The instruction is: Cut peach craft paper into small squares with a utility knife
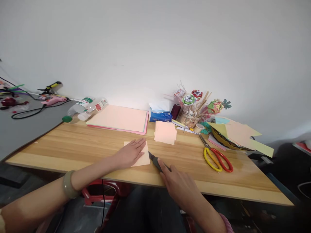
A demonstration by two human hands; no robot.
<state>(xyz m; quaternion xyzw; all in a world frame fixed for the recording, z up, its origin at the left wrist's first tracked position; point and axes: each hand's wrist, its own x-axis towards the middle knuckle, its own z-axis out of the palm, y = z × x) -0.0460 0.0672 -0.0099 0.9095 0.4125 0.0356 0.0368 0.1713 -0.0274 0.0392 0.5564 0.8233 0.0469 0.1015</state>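
My left hand (131, 152) lies flat with its fingers stretched out on a pale peach sheet of paper (143, 160) near the table's front edge. My right hand (178, 181) is closed around the dark handle of a utility knife (156, 161). The knife's tip points away from me and is close beside the right edge of the sheet; whether it touches the paper I cannot tell. Just beyond the knife sits a small stack of peach paper squares (165, 132). Red-and-yellow-handled scissors (215, 157) rest to the right with their blades partly apart.
Large sheets of paper (119, 119) are stacked at the back left beside plastic bottles (81, 108). A blue tissue pack (160, 116) and paper flowers (190, 99) stand along the wall. Further right, a basket (218, 139) carries coloured paper. A pink glue gun (54, 100) lies on the grey surface at left.
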